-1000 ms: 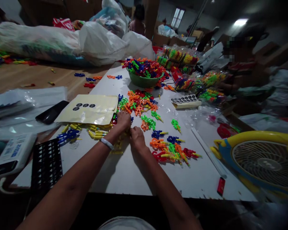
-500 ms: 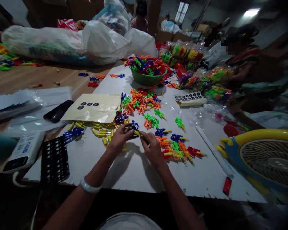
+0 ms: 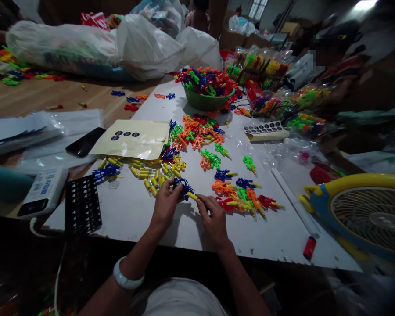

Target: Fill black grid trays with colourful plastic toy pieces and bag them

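Observation:
My left hand [image 3: 166,202] pinches a small blue plastic toy piece [image 3: 183,188] just above the white table top [image 3: 184,228]. My right hand [image 3: 212,217] pinches a short yellow stick [image 3: 193,196] whose tip meets the blue piece. A scatter of yellow sticks [image 3: 151,171] lies just beyond my left hand. To the right of my hands lies a row of finished pieces in orange, green, red and blue [image 3: 240,195], each with a yellow stick. A looser heap of coloured pieces [image 3: 197,134] sits further back.
A green bowl [image 3: 206,101] heaped with pieces stands at the back. A beige sticker sheet [image 3: 133,139], a black phone [image 3: 84,141] and a black grid tray [image 3: 82,204] lie left. A yellow fan [image 3: 365,210] sits right. Another person [image 3: 339,74] sits beyond bagged toys.
My hands left the yellow sticks, drew back towards me and came together holding a blue piece and a yellow stick. The camera tilted down a little.

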`<state>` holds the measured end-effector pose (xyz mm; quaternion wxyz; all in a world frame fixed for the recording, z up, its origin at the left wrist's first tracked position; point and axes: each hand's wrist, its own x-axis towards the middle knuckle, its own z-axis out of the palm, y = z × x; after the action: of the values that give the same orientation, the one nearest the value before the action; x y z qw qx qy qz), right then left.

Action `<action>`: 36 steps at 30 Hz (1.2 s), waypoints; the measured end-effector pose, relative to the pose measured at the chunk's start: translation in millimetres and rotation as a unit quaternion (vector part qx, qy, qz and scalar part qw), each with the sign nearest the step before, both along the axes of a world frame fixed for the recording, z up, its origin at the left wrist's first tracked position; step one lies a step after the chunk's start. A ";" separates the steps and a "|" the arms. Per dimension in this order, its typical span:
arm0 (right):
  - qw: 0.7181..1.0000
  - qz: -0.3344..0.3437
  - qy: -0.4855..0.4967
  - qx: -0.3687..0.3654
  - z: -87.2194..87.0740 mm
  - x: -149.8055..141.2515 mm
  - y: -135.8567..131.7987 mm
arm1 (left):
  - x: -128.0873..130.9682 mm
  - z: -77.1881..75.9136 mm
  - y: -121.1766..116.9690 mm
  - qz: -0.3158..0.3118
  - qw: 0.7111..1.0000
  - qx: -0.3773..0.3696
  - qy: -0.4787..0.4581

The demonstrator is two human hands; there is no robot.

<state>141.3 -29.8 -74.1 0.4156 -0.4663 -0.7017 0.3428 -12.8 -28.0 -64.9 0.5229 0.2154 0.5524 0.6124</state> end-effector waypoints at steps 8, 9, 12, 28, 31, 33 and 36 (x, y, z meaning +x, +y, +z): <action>0.998 -0.049 0.024 -0.013 -1.6 -18.1 -5.4 | 19.8 -0.5 -15.7 0.054 0.969 0.034 0.239; 0.996 -0.047 0.047 -0.060 -3.6 -19.4 -4.1 | 20.2 0.3 -16.1 0.059 0.973 0.036 0.218; 0.967 -0.016 0.129 -0.221 -10.4 -15.2 3.2 | 19.7 2.7 -13.7 0.044 0.997 0.037 0.057; 0.984 0.064 -0.144 0.078 0.4 -34.6 85.3 | -73.4 14.4 138.1 -0.134 0.710 -0.092 0.685; 0.977 0.046 -0.202 0.054 -11.1 -89.5 92.2 | -75.2 7.9 141.3 -0.137 0.698 -0.110 0.694; 0.969 0.003 -0.244 0.030 -14.4 -109.8 97.2 | -77.9 5.4 138.9 -0.134 0.702 -0.118 0.689; 0.961 -0.014 -0.278 0.009 -13.9 -117.3 103.0 | -84.4 5.4 133.2 -0.127 0.724 -0.115 0.669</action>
<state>24.0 73.1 -88.0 0.2132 -0.5493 -0.7858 0.1880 -97.2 105.2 -59.5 0.1119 0.5754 0.7924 0.1690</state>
